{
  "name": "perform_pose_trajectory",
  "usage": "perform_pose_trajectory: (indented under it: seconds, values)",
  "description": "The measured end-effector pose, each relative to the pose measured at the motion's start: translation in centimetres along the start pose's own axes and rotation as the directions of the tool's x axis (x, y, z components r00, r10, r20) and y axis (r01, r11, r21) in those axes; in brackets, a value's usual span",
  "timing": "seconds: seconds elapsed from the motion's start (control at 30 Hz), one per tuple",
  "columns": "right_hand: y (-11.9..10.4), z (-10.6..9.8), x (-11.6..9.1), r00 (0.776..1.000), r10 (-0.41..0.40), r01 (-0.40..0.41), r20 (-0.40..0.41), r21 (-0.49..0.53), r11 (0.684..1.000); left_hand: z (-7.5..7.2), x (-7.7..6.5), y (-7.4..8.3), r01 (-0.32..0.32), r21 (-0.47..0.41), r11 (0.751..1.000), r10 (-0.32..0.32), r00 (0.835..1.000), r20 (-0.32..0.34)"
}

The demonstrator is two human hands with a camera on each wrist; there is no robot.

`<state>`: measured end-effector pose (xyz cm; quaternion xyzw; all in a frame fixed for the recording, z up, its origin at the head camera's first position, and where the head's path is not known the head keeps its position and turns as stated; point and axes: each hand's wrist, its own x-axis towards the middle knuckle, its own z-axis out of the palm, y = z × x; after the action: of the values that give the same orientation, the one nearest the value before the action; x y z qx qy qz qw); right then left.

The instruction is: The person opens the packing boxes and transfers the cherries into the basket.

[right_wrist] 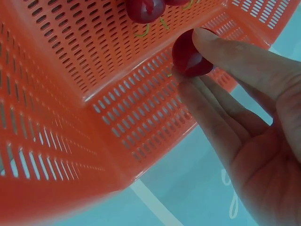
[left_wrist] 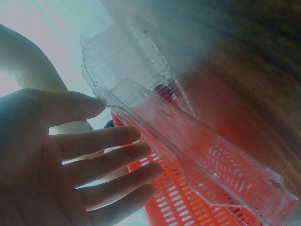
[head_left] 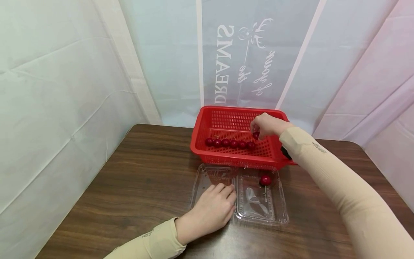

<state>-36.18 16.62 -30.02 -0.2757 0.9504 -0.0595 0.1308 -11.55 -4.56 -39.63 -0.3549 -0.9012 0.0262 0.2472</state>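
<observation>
My right hand (head_left: pixel 266 125) is over the right side of a red plastic basket (head_left: pixel 195 138). Thumb and fingertips pinch a dark red cherry (right_wrist: pixel 190 54), seen closely in the right wrist view. Several more cherries (head_left: pixel 234 144) lie in a row on the basket floor, thin stems showing. In front of the basket sits an opened clear plastic clamshell box (head_left: pixel 283 212). One cherry (head_left: pixel 265 180) with a stem lies in its right half. My left hand (head_left: pixel 210 208) rests at the left half and the middle fold; in the left wrist view its fingers (left_wrist: pixel 113 162) are extended beside the plastic.
The dark wooden table (head_left: pixel 129 183) holds basket and box, with the box just in front of the basket's near wall. Behind it hangs a pale curtain (head_left: pixel 174 54) with printed lettering. White cloth (head_left: pixel 58 90) hangs at the left side.
</observation>
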Motion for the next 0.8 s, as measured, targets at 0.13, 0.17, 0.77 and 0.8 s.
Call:
perform_pose_trajectory:
  seconds: [0.13, 0.17, 0.77, 0.8]
  values:
    - [0.1, 0.1, 0.5, 1.000, 0.022, -0.021, 0.023, -0.018, 1.000, 0.0, 0.0, 0.0, 0.003, -0.002, 1.000, -0.003, 1.000, -0.002]
    - [0.1, 0.2, 0.7, 0.999, 0.026, -0.026, 0.030, -0.020, 0.999, 0.0, 0.0, 0.0, 0.003, -0.003, 1.000, -0.003, 1.000, -0.003]
    - [1.3, 1.3, 1.7, 0.994, 0.094, -0.090, 0.053, -0.071, 0.993, 0.1, -0.1, -0.1, -0.010, 0.005, 1.000, 0.011, 0.999, -0.038]
    - [1.4, 1.3, 1.7, 0.993, 0.101, -0.097, 0.058, -0.062, 0.993, 0.2, -0.1, -0.1, -0.012, 0.004, 1.000, 0.012, 0.999, -0.040]
